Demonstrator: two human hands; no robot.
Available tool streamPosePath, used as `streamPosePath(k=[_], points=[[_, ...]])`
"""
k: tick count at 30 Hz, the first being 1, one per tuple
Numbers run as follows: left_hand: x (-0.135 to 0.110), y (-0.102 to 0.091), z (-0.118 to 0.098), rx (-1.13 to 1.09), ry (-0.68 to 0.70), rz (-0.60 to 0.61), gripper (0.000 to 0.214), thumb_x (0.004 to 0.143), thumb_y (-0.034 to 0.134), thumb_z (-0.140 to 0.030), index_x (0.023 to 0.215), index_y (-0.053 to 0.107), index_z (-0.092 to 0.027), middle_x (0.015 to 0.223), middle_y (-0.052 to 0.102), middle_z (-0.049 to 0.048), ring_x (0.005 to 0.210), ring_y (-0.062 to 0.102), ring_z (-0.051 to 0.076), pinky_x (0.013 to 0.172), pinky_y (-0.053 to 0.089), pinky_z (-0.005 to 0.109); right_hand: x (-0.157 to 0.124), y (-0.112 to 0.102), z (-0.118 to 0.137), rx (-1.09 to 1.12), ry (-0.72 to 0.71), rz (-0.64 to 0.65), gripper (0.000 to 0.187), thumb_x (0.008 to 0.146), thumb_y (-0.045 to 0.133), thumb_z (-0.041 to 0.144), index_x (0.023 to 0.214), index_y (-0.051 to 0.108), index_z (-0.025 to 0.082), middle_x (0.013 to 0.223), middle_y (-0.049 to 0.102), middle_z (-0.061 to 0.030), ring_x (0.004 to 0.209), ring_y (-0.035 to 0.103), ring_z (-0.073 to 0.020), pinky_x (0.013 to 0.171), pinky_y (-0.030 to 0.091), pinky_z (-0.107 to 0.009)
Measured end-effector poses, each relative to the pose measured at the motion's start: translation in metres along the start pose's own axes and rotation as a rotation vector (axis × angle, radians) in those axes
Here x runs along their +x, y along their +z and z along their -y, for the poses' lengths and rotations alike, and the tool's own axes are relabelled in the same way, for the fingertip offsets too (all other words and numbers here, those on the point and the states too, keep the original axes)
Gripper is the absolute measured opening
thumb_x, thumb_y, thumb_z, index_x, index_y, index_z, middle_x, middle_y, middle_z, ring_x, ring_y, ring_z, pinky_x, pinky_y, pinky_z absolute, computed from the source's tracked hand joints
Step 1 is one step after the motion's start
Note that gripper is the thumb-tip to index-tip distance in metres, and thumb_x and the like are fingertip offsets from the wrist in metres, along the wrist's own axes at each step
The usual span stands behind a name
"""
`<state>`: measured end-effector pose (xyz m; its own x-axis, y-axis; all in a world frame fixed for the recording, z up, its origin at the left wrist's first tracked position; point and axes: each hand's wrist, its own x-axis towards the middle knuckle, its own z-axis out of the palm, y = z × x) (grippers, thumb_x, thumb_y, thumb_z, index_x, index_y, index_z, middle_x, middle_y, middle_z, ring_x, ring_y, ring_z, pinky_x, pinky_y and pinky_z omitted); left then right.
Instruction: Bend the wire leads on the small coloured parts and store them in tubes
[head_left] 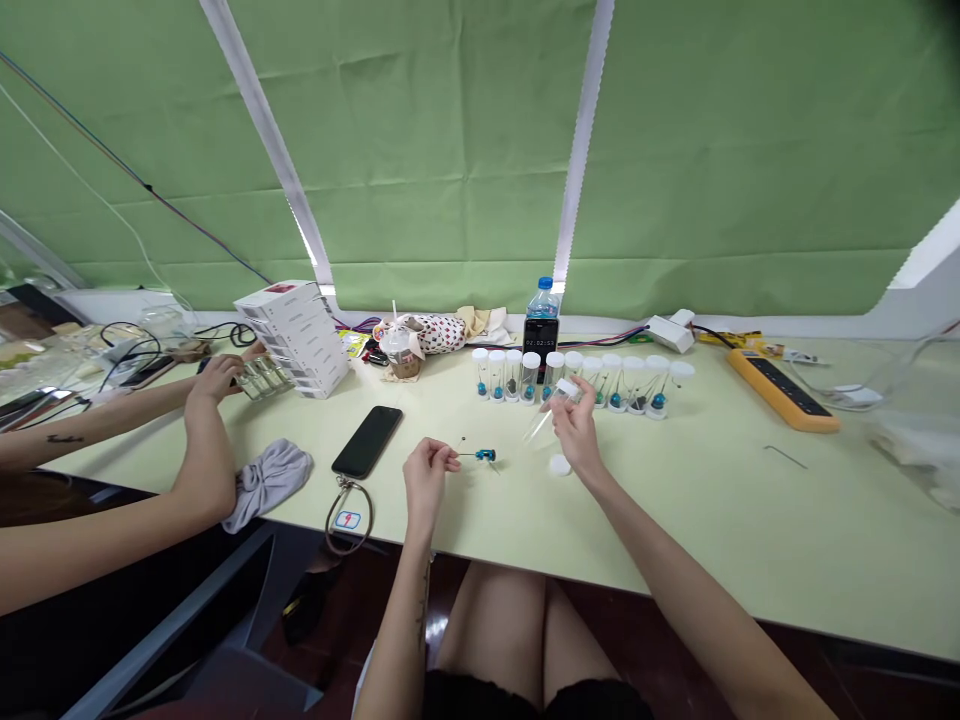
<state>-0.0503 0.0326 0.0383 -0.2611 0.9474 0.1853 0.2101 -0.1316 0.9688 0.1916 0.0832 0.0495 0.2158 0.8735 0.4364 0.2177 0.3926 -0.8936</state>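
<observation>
My left hand [430,474] pinches the thin stem of a small blue part with fine wire leads [486,455], holding it just over the table. What exactly the part is, I cannot tell. In my right hand [576,430] is a clear tube [538,422], tilted, its lower end pointing down to the left. A loose white cap [559,465] lies on the table below that hand. Behind it stands a row of several clear vials [615,392] with white caps, most with similar blue parts and wires inside; my right fingers hide some of them.
A phone showing a timer [541,345] leans on a water bottle [543,297]. Another phone [367,442] lies left. A power strip [780,390] and hex key [785,457] are at right. A co-worker's hand [219,378] touches glass vials [262,378] beside white boxes [296,335].
</observation>
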Motion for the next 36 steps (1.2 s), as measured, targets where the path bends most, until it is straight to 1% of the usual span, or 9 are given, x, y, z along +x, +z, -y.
streamPosePath(k=[4,7,13,16,19,23,28,32,36], points=[[0.007,-0.014,-0.028,0.240,0.132,-0.074,0.014,0.080,0.047,-0.025,0.073,0.057,-0.018,0.062,0.062,0.0001,0.053,0.060,0.013,0.057,0.048,0.024,-0.003,-0.001,0.004,-0.192,-0.001,0.132,0.051,0.087,0.043,0.049,0.129,0.034,0.020,0.068,0.059,0.0033,0.057,0.051,-0.0140,0.059,0.039,-0.026],[0.015,-0.019,-0.043,0.370,0.148,-0.005,0.015,0.079,0.044,-0.022,0.071,0.057,-0.019,0.061,0.060,-0.0006,0.050,0.056,0.012,0.053,0.044,0.023,-0.002,-0.003,0.006,-0.397,0.041,0.338,0.051,0.087,0.041,0.052,0.129,0.042,0.022,0.060,0.055,0.0048,0.060,0.054,-0.0162,0.063,0.039,-0.027],[0.024,-0.026,-0.040,0.662,0.214,0.038,0.020,0.081,0.039,-0.018,0.073,0.057,-0.019,0.060,0.057,0.0001,0.054,0.054,0.014,0.056,0.038,0.024,-0.009,0.010,0.012,-0.689,-0.058,0.590,0.053,0.093,0.030,0.039,0.143,0.025,0.020,0.087,0.061,-0.0038,0.086,0.055,-0.0200,0.076,0.040,-0.030],[0.016,-0.034,-0.032,0.804,0.371,0.053,0.022,0.082,0.037,-0.012,0.085,0.057,-0.019,0.077,0.061,0.0041,0.068,0.056,0.016,0.063,0.038,0.025,-0.009,0.032,0.026,-0.820,-0.268,0.678,0.052,0.094,0.031,0.032,0.143,0.024,0.016,0.107,0.057,-0.0101,0.100,0.050,-0.0220,0.085,0.038,-0.032],[0.007,-0.041,-0.025,0.872,0.456,0.125,0.023,0.082,0.039,-0.009,0.092,0.056,-0.020,0.086,0.061,0.0066,0.077,0.056,0.018,0.067,0.039,0.026,0.007,0.068,0.045,-1.024,-0.446,0.754,0.044,0.091,0.038,0.019,0.135,0.037,0.015,0.111,0.055,-0.0139,0.095,0.053,-0.0228,0.084,0.038,-0.035],[0.005,-0.043,-0.016,0.872,0.476,0.135,0.022,0.083,0.039,-0.008,0.093,0.055,-0.021,0.088,0.060,0.0072,0.083,0.057,0.020,0.070,0.040,0.027,0.045,0.132,0.063,-1.114,-0.612,0.813,0.030,0.084,0.040,0.005,0.101,0.064,0.012,0.101,0.061,-0.0149,0.102,0.049,-0.0264,0.094,0.029,-0.045],[0.004,-0.040,-0.001,0.699,0.391,0.062,0.031,0.085,0.044,-0.016,0.115,0.049,-0.022,0.089,0.063,0.0061,0.081,0.059,0.019,0.072,0.042,0.029,0.077,0.196,0.057,-1.089,-0.847,0.976,0.027,0.079,0.048,0.004,0.086,0.069,0.019,0.099,0.066,-0.0073,0.107,0.045,-0.0238,0.101,0.018,-0.051],[-0.004,-0.044,0.015,0.563,0.263,0.029,0.036,0.078,0.058,-0.025,0.113,0.052,-0.024,0.095,0.063,0.0064,0.077,0.058,0.020,0.069,0.043,0.030,0.084,0.213,0.053,-1.057,-0.892,1.012,0.024,0.076,0.052,0.004,0.083,0.069,0.018,0.092,0.067,-0.0069,0.103,0.047,-0.0230,0.102,0.017,-0.052],[-0.009,-0.049,0.026,0.583,0.168,0.078,0.020,0.072,0.060,-0.019,0.092,0.061,-0.021,0.083,0.064,0.0054,0.072,0.057,0.020,0.067,0.041,0.030,0.079,0.200,0.066,-0.979,-0.908,0.965,0.030,0.083,0.043,0.003,0.100,0.065,0.015,0.103,0.064,-0.0116,0.110,0.045,-0.0240,0.101,0.019,-0.052]])
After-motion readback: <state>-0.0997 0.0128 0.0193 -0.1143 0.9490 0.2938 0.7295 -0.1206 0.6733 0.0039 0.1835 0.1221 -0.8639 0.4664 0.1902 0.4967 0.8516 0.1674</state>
